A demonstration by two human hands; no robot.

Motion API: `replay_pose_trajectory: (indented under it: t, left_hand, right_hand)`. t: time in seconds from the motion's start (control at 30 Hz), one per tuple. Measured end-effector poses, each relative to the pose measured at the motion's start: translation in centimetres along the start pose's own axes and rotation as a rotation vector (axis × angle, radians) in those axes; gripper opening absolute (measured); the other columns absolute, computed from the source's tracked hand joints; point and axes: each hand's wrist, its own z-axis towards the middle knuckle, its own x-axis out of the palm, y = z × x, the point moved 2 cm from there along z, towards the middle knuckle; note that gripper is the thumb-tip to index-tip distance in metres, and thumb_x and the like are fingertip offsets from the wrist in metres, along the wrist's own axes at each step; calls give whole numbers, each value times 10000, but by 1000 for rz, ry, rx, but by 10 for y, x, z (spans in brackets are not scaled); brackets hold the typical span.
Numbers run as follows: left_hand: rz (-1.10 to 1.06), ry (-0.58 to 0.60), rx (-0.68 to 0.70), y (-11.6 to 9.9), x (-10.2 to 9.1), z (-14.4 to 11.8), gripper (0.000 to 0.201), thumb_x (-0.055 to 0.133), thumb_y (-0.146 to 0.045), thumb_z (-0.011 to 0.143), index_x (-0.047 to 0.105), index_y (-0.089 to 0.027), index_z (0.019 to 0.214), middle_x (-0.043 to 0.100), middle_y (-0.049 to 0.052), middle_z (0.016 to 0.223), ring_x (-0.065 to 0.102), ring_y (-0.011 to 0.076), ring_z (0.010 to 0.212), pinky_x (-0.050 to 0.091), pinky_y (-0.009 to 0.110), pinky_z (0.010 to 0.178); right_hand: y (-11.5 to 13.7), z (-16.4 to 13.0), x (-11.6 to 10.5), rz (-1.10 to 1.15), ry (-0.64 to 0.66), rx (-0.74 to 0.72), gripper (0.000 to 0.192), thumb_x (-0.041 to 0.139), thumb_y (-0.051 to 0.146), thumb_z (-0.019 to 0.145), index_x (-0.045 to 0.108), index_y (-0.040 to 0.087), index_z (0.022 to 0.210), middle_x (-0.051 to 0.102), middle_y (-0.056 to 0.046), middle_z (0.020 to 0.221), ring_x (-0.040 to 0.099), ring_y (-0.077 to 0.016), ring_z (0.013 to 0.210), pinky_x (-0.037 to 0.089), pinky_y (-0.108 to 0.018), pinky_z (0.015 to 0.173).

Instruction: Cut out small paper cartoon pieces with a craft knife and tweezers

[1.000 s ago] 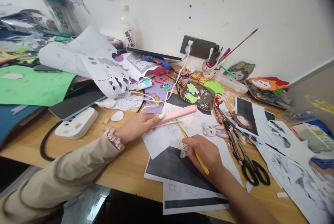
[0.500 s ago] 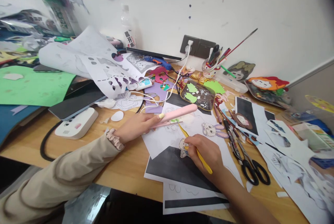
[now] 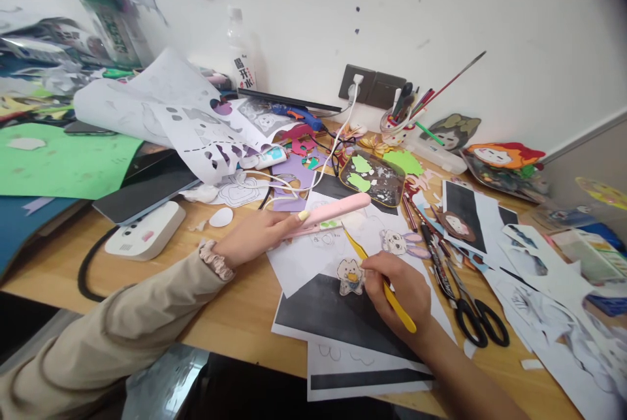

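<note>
Right hand (image 3: 399, 289) has slid off the small cartoon animal cutout (image 3: 351, 276), still pinching the yellow brush (image 3: 385, 286), while the left hand (image 3: 257, 237) grips the pink heat pen (image 3: 333, 211); looks mid-detailing on the wooden worktop (image 3: 235, 315), careful tip placement next.

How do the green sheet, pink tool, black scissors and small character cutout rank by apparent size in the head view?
1. green sheet
2. pink tool, in the left hand
3. black scissors, close to the tool, so unsure
4. character cutout
</note>
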Motion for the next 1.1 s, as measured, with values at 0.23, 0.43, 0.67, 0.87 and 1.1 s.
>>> replay_pose_trajectory:
  t: [0.23, 0.43, 0.67, 0.87, 1.1]
  left_hand:
    - [14, -8, 14, -2, 0, 0, 514, 194, -565, 765, 413, -160, 536, 397, -25, 477, 369, 100, 478, 237, 217, 476]
    - [31, 3, 5, 0, 1, 0, 518, 193, -572, 760, 432, -161, 555, 380, -30, 482, 361, 95, 480, 227, 212, 471]
    - [50, 36, -1, -2, 1, 0, 549, 180, -565, 768, 553, -165, 712, 460, -17, 547, 420, 112, 534, 247, 214, 485]
    - [34, 44, 29, -6, 2, 0, 547, 177, -546, 781, 541, -153, 667, 465, -18, 538, 420, 104, 521, 258, 214, 496]
    - [42, 45, 17, -4, 2, 0, 571, 164, -564, 774, 565, -160, 728, 496, -11, 570, 441, 114, 545, 266, 217, 501]
  right_hand:
    - [0, -1, 2, -34, 1, -5, 195, 433, 35, 705, 448, 176, 838, 541, 15, 636, 526, -88, 618, 413, -194, 589]
    - [-1, -2, 1, -84, -4, 12, 184, 430, 58, 714, 448, 189, 842, 555, 21, 659, 534, -95, 621, 419, -204, 585]
    - [-1, -1, 3, -70, 25, 49, 161, 420, 74, 727, 447, 184, 841, 560, 24, 664, 532, -81, 598, 414, -185, 565]
    - [-2, -1, 4, -72, 45, 73, 151, 409, 87, 737, 439, 188, 844, 560, 24, 666, 528, -83, 586, 412, -189, 551]
    - [-2, -2, 4, -87, 29, 66, 154, 409, 85, 735, 437, 189, 845, 560, 22, 666, 529, -83, 590, 410, -189, 551]
